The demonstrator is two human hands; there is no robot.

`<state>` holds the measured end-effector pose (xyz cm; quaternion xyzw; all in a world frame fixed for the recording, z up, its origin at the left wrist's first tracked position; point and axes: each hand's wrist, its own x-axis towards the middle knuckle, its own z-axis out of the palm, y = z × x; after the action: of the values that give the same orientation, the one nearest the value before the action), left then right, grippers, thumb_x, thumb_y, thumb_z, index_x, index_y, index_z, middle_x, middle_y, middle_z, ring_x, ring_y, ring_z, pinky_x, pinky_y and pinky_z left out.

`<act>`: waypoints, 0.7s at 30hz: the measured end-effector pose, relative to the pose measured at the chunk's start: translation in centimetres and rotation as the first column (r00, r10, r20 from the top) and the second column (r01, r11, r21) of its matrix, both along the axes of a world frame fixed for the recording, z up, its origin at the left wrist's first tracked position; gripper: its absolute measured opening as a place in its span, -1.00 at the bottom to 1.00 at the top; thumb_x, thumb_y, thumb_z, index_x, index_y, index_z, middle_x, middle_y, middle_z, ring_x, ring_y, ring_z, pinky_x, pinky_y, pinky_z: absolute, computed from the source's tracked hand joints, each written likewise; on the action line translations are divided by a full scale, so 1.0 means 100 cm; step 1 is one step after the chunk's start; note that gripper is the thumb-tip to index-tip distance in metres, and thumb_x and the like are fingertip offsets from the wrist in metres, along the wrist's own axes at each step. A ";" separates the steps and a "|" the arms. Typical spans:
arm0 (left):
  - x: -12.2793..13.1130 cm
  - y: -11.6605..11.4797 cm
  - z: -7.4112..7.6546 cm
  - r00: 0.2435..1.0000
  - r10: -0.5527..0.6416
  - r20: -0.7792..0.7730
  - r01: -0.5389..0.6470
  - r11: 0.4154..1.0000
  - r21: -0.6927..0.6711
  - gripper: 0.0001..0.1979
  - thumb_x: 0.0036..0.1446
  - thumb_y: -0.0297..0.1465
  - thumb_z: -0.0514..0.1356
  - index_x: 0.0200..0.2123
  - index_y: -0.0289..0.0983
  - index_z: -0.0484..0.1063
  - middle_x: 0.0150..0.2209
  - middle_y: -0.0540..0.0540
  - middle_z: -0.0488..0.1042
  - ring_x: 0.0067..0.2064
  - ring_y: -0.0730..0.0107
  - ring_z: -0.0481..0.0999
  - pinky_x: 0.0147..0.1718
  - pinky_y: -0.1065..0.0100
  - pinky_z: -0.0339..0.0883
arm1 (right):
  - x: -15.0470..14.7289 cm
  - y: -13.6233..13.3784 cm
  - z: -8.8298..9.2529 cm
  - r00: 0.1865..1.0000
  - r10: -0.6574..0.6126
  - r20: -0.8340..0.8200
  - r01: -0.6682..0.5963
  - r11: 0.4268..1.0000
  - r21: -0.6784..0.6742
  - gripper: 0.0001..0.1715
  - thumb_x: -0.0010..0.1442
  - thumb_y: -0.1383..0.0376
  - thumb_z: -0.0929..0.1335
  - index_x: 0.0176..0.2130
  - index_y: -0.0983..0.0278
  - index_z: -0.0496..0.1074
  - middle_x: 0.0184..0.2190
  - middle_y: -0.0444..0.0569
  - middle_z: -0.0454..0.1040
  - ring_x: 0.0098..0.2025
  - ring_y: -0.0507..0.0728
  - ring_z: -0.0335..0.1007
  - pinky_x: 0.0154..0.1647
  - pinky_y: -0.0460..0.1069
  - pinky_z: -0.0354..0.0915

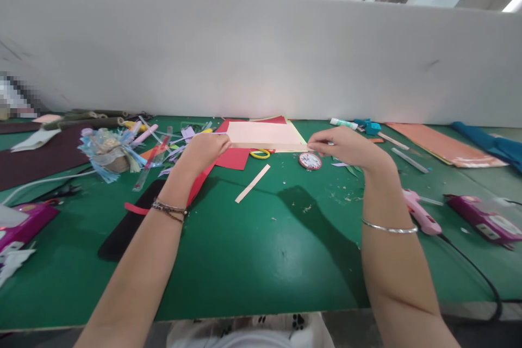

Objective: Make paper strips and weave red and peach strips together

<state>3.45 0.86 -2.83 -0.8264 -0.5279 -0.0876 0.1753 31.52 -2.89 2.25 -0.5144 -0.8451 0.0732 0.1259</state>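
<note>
Left hand: the left hand (210, 148) has its fingers drawn together, pinching one end of a pale strip.
Right hand: the right hand (342, 147) pinches the opposite end between thumb and fingertips.
Pale strip: the pale strip (269, 145) runs roughly level between the hands, across the near edge of a pale pink sheet (261, 131); whether it touches the sheet cannot be determined.
Loose strip: a second, shorter strip (253, 183) lies slanted on the green table (265, 261), nearer the person and apart from both hands.
Red paper: red paper (233, 160) lies beside the left hand and partly under the pink sheet.
Scissors: yellow handles (260, 155) show just in front of the pink sheet; the blades cannot be made out.
Round item: a red-rimmed white disc (310, 161) lies just beside the right hand's fingertips.
Left side: a clear ruler (143, 175) and a blue tufted bundle (110, 149) lie beyond a black flat item (126, 228).
Right side: a pink glue gun (424, 215) lies beside the right forearm, near a purple box (485, 218).
Rear: a white partition (261, 54) stands behind the table.
</note>
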 end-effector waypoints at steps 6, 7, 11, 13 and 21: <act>-0.004 -0.002 -0.003 0.991 0.136 0.012 -0.136 0.991 0.013 -0.72 0.07 -0.37 -0.06 -0.50 -0.28 0.41 -0.53 -0.13 0.45 -0.45 0.27 0.43 -0.56 0.41 0.03 | 0.000 -0.003 0.002 1.000 -0.002 0.020 0.002 1.000 0.001 -0.71 0.10 0.22 0.16 -0.53 0.29 0.29 -0.60 -0.13 0.25 -0.57 -0.04 0.03 -0.54 -0.12 -0.01; -0.007 -0.001 -0.004 0.988 0.151 0.017 -0.151 0.988 -0.001 -0.73 0.06 -0.38 -0.06 -0.50 -0.28 0.41 -0.52 -0.13 0.45 -0.44 0.26 0.43 -0.56 0.40 0.04 | 0.002 -0.004 0.003 1.000 -0.011 0.026 0.011 1.000 0.006 -0.72 0.10 0.23 0.16 -0.53 0.29 0.29 -0.60 -0.13 0.24 -0.57 -0.04 0.03 -0.54 -0.12 -0.01; -0.024 0.002 -0.005 0.952 0.267 0.151 -0.260 0.963 -0.069 -0.78 0.03 -0.43 -0.03 -0.50 -0.26 0.40 -0.55 -0.12 0.44 -0.46 0.27 0.41 -0.53 0.38 0.08 | 0.009 -0.006 0.006 0.995 -0.086 0.044 0.085 0.996 0.021 -0.74 0.08 0.25 0.16 -0.55 0.29 0.26 -0.63 -0.14 0.21 -0.57 -0.04 0.00 -0.55 -0.11 -0.03; -0.028 0.002 -0.002 0.931 0.288 0.225 -0.279 0.958 -0.070 -0.76 0.07 -0.40 -0.05 -0.44 -0.26 0.40 -0.51 -0.13 0.45 -0.44 0.27 0.41 -0.50 0.36 0.13 | 0.007 -0.005 0.005 0.994 -0.101 0.046 0.101 0.995 0.003 -0.73 0.08 0.24 0.16 -0.56 0.29 0.26 -0.63 -0.14 0.22 -0.56 -0.04 0.01 -0.54 -0.10 -0.03; 0.027 -0.017 0.008 0.819 -0.335 0.467 0.420 0.903 -0.089 -0.57 0.13 -0.16 -0.11 -0.09 -0.31 0.30 -0.14 -0.14 0.39 -0.12 0.31 0.35 -0.16 0.34 0.20 | -0.031 -0.001 -0.005 0.993 0.120 -0.015 -0.121 0.985 -0.119 -0.76 0.06 0.32 0.16 -0.53 0.31 0.30 -0.63 -0.15 0.24 -0.59 -0.07 0.02 -0.52 -0.12 -0.02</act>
<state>6.11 -0.81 -2.08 -0.8858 -0.3845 -0.2553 -0.0482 28.47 -3.02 1.74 -0.4688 -0.8682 0.1334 0.0934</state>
